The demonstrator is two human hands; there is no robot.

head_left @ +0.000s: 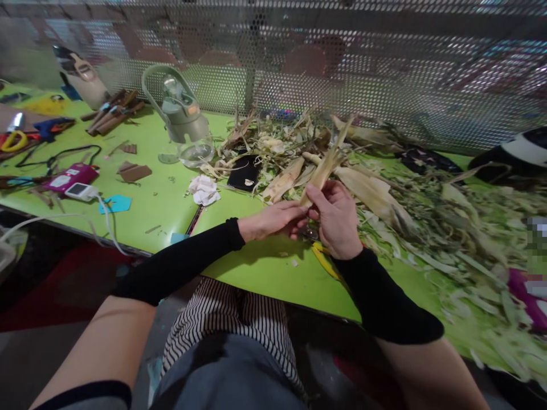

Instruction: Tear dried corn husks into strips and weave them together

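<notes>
Between my two hands a bundle of dry, pale corn husk points up and away from me, its ragged tips spreading at the top. My right hand pinches it near the base with thumb and fingers. From the left, my left hand closes its fingertips on the lower end. Both wrists wear black sleeves. Just under my right hand lie yellow-handled scissors, partly covered by the hand and sleeve. Loose husk pieces and shredded strips lie right behind and beside my hands.
A black phone and crumpled tissue lie left of the husks. Farther left stand a green-lidded bottle, brown rolls and a magenta device with a white cable. Perforated metal panel borders the green table's back.
</notes>
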